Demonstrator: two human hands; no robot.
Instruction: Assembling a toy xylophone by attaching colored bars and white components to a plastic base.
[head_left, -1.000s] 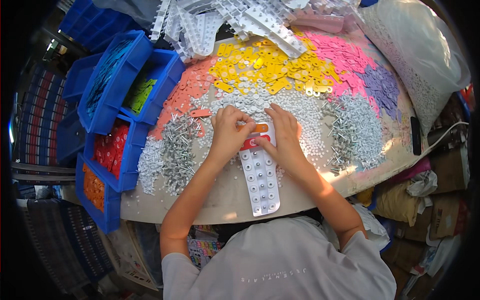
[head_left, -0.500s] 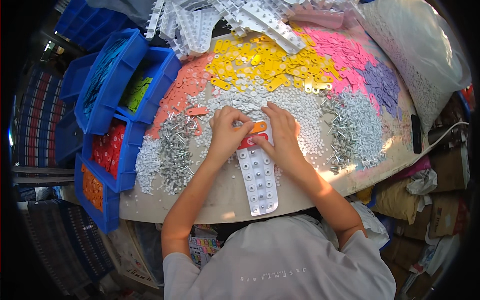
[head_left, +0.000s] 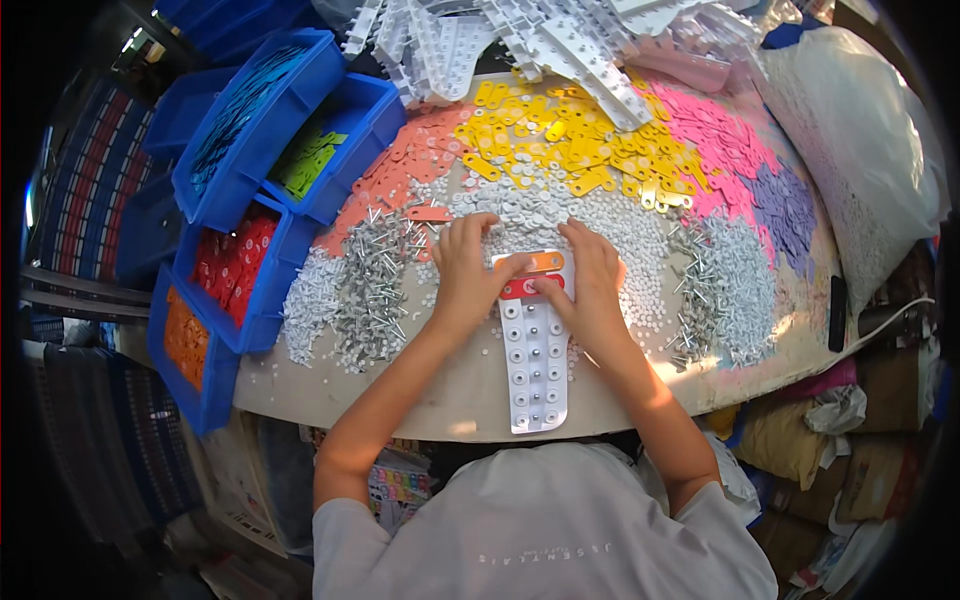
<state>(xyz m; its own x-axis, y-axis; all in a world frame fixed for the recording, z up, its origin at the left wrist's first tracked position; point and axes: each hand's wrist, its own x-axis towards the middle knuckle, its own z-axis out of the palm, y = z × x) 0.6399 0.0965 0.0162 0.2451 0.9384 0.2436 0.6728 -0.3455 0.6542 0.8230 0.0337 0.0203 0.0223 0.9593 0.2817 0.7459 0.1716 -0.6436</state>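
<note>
A white plastic moulded strip with rows of round sockets and metal studs lies lengthwise before me on the table. Across its far end sit an orange two-holed tab and, just nearer, a red tab. My left hand is at the strip's left side, fingers apart, its thumb on the left end of the orange tab. My right hand lies along the right edge with fingers stretched out; its thumb touches the red tab. The undersides of both hands are hidden.
Blue bins of coloured tabs stand at the left. Heaps of metal pins, white caps, yellow tabs and pink tabs cover the table. White plastic frames and a filled clear bag lie beyond.
My left fingers have spread from a pinch at the orange tab, leaving the thumb on it. The orange tab now lies level across the strip. The whole view has shifted slightly.
</note>
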